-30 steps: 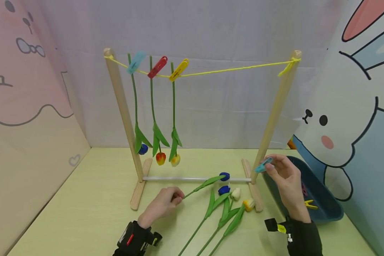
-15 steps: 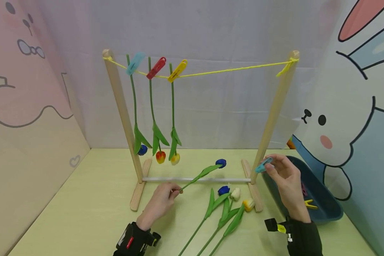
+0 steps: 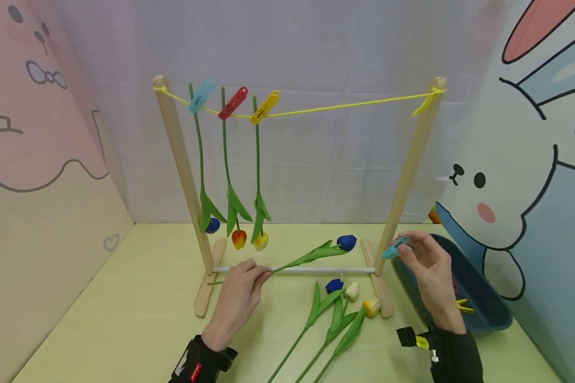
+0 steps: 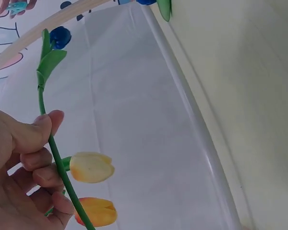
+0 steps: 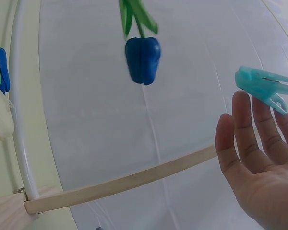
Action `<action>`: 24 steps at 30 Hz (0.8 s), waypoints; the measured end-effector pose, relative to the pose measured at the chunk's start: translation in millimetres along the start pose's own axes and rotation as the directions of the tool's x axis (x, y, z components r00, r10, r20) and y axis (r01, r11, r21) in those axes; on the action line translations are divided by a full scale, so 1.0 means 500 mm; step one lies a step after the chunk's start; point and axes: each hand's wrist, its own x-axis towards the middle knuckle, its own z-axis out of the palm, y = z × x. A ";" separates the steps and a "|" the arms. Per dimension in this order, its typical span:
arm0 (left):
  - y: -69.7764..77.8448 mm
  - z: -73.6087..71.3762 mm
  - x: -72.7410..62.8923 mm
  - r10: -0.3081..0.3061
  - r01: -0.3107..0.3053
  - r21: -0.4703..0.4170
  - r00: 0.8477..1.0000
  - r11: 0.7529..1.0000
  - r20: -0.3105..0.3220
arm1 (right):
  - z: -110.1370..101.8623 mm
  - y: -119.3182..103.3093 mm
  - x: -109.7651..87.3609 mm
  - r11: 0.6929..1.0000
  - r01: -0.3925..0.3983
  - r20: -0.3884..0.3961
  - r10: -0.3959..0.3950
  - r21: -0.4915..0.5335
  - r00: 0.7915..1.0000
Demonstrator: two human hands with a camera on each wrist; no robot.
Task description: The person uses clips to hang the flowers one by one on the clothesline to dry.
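My left hand (image 3: 239, 292) pinches the green stem of a blue artificial tulip (image 3: 346, 243); its bloom points right and the stem's tail sticks out left behind the hand. In the left wrist view thumb and fingers close round that stem (image 4: 62, 170). My right hand (image 3: 426, 271) holds a light blue clothespin (image 3: 395, 248) by its fingertips, beside the right post. Three tulips hang bloom-down from a yellow line (image 3: 345, 106), clipped by a light blue clothespin (image 3: 202, 97), a red clothespin (image 3: 232, 103) and a yellow clothespin (image 3: 265, 107).
The line runs between two wooden posts (image 3: 409, 175), joined low down by a white rod (image 3: 316, 271). On the table lie a blue tulip (image 3: 334, 285), a white tulip (image 3: 352, 290) and a yellow-white tulip (image 3: 371, 307). A dark blue basin (image 3: 495, 314) holding clothespins stands at the right.
My left hand has risen slightly and turned, lifting the blue tulip off the table area toward the rod; its bloom is higher. The right hand with its clothespin has stayed put.
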 end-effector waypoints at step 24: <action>0.005 -0.035 0.015 -0.289 0.190 -0.686 0.957 0.702 -0.031 | -0.004 -0.011 0.001 0.994 -0.063 -0.059 0.058 -0.090 0.997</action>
